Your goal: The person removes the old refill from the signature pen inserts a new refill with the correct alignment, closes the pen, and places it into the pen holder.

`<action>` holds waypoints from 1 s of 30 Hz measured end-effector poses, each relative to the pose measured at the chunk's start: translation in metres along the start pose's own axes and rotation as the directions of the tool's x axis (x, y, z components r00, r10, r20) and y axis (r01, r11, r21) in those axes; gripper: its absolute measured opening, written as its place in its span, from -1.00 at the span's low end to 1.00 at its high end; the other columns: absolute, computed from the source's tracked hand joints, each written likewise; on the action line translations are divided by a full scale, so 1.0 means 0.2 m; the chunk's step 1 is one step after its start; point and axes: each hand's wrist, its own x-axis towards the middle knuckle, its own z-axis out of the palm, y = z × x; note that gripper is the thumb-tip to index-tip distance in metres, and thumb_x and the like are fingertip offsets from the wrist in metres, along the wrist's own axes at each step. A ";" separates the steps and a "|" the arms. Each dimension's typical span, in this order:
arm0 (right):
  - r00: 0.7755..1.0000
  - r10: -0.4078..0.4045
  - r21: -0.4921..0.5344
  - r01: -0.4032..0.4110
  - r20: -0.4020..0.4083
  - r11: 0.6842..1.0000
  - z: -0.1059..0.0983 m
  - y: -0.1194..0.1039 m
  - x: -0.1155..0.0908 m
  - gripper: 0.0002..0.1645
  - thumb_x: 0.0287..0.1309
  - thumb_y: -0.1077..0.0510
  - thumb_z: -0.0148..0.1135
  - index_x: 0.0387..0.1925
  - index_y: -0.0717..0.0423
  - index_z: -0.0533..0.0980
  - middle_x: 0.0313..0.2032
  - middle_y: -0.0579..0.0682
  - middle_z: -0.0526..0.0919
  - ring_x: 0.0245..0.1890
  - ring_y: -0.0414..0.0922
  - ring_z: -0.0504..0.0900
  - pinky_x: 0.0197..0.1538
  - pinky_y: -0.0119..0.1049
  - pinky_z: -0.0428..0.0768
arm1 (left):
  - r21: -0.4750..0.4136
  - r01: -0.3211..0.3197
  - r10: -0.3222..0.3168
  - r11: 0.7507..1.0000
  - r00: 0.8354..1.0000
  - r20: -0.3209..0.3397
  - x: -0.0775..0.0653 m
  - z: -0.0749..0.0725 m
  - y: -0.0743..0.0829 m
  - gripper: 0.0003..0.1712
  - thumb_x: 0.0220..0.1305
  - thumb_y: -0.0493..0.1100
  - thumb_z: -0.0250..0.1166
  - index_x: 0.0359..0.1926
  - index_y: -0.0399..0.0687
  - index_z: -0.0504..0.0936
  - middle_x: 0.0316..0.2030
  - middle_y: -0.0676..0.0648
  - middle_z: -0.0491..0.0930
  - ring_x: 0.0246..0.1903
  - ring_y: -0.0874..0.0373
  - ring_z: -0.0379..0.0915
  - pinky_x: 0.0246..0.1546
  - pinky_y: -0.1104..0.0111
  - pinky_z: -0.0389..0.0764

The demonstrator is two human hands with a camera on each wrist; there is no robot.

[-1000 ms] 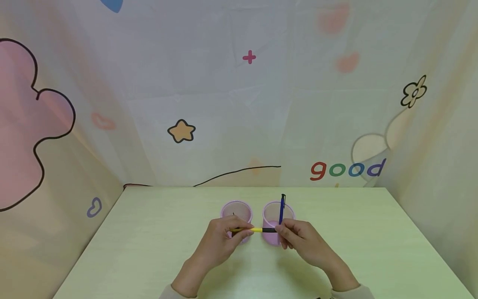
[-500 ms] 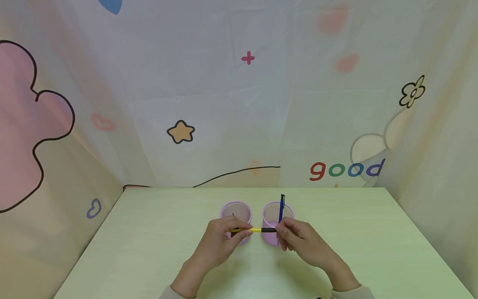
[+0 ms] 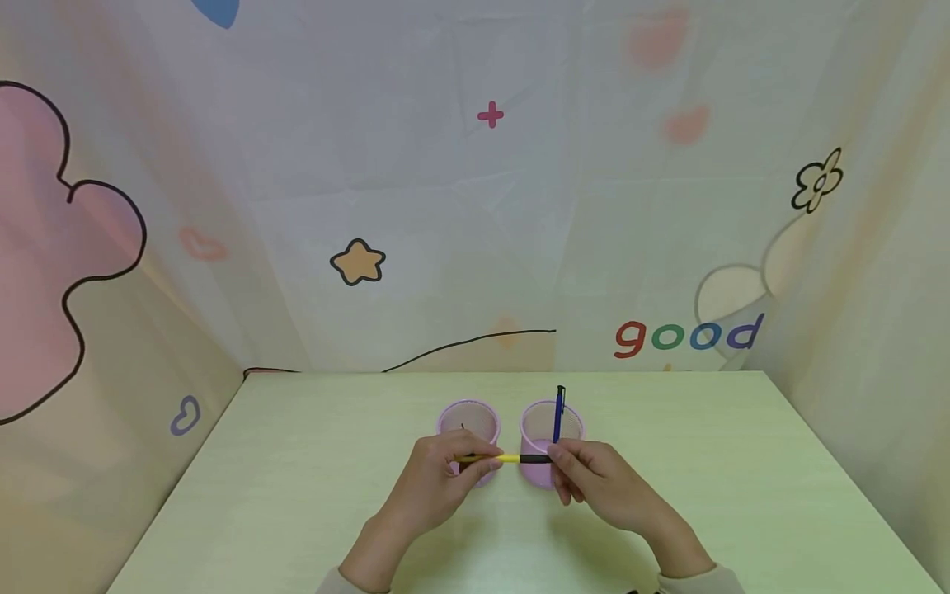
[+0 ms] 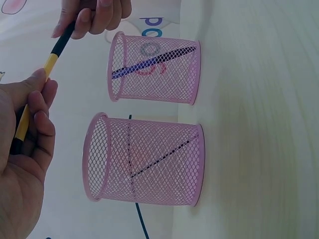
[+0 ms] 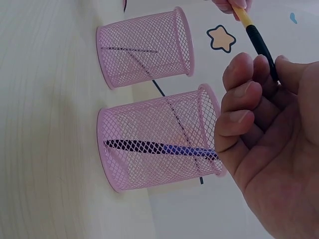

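Note:
A pen with a yellow barrel and a black grip section (image 3: 510, 459) lies level between my hands, above and in front of two pink mesh pen cups. My left hand (image 3: 438, 474) holds its yellow barrel, fingers curled round it as the left wrist view shows. With thumb and fingertips my right hand (image 3: 597, 478) pinches the black end. Behind that hand a blue pen (image 3: 559, 417) leans in the right cup (image 5: 149, 174). The left cup (image 4: 144, 162) has a thin dark stick (image 5: 119, 49) slanting inside it; my left hand partly covers this cup in the head view.
Both cups stand side by side on a pale wood-grain table (image 3: 312, 495). A printed cloth backdrop (image 3: 445, 206) rises behind the table's far edge, with more cloth along both sides.

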 end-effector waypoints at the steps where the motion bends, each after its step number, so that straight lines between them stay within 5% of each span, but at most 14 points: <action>1: 1.000 0.001 0.000 -0.001 -0.001 1.000 0.00 0.00 0.00 -0.49 0.67 0.01 -0.15 -0.44 0.12 0.50 -0.57 0.02 0.55 -0.58 -0.32 0.39 -0.56 -0.40 0.38 | 0.003 -0.001 0.001 1.000 1.000 -0.001 0.00 0.00 0.00 -0.88 0.24 -0.22 0.50 -0.20 0.04 0.84 -0.30 0.14 0.77 -0.37 0.42 0.53 -0.38 0.49 0.61; 30: 0.996 -0.083 0.054 0.082 0.018 0.995 -0.01 0.01 -0.01 -0.70 0.60 0.13 0.01 -0.28 0.24 0.46 -0.54 0.15 0.52 -0.60 -0.37 0.32 -0.61 -0.42 0.33 | -0.008 0.049 -0.049 0.999 0.998 0.027 0.00 -0.02 0.01 -0.90 0.29 -0.15 0.46 -0.18 0.07 0.84 -0.23 0.15 0.78 -0.33 0.38 0.57 -0.35 0.46 0.64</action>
